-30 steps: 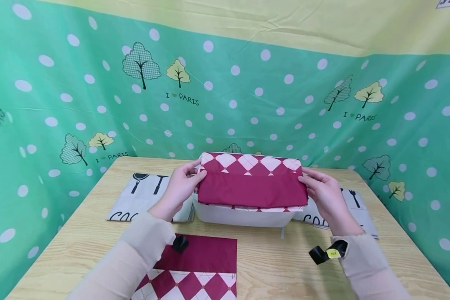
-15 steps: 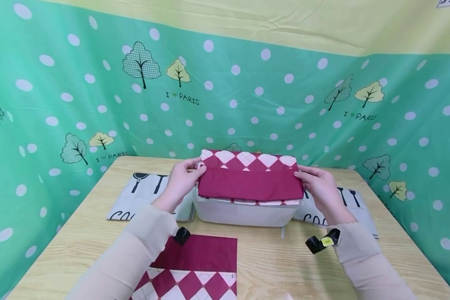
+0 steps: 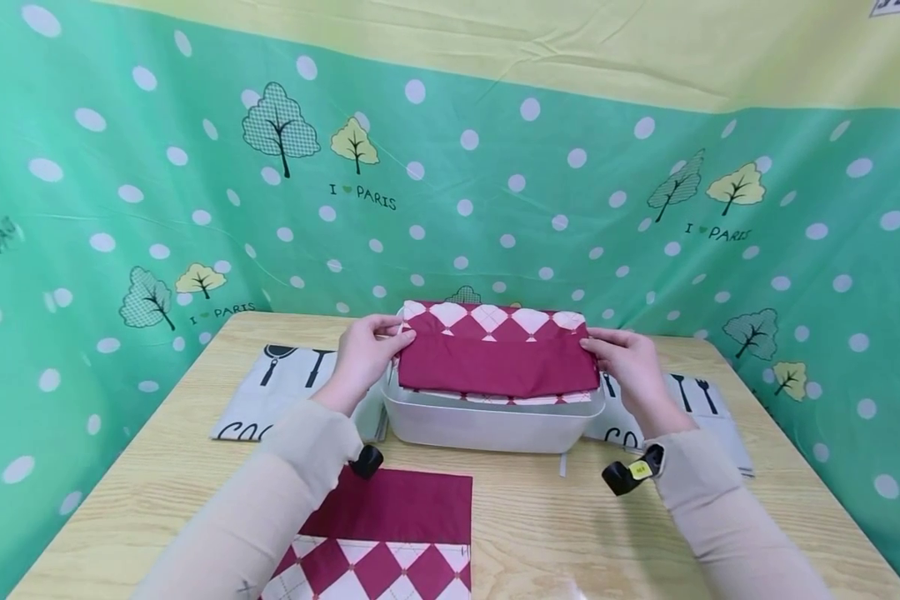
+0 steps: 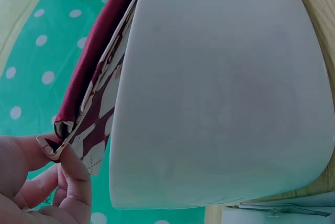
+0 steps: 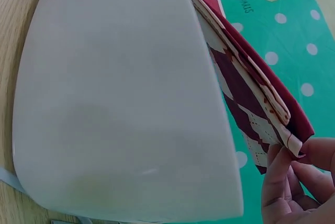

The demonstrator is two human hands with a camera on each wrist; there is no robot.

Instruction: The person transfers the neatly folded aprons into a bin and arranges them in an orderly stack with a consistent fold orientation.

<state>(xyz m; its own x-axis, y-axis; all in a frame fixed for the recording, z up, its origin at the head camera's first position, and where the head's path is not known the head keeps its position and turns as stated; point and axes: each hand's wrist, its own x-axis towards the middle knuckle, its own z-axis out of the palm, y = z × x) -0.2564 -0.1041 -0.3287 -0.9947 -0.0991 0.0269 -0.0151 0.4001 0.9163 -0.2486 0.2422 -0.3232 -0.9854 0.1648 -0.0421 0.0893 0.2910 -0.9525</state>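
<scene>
Head view: the left hand [image 3: 360, 360] pinches the left end of a folded red cloth [image 3: 495, 360], thumb on top and fingers curled under its edge; the right hand [image 3: 628, 367] pinches the right end the same way. The cloth, plain red toward the person and diamond-patterned at its far edge, lies flat between the hands across the top of a white tub [image 3: 487, 423], resting on its rim. Left wrist view shows the thumb and fingers [image 4: 73, 182] closed on the cloth's corner beside the tub wall; right wrist view shows the same for the other corner [image 5: 293, 143]. Outside each hand a grey printed cloth [image 3: 285, 392] lies on the wooden table [image 3: 540, 525]. Nearer the person than the hands, another red diamond cloth [image 3: 390, 533] lies flat.
</scene>
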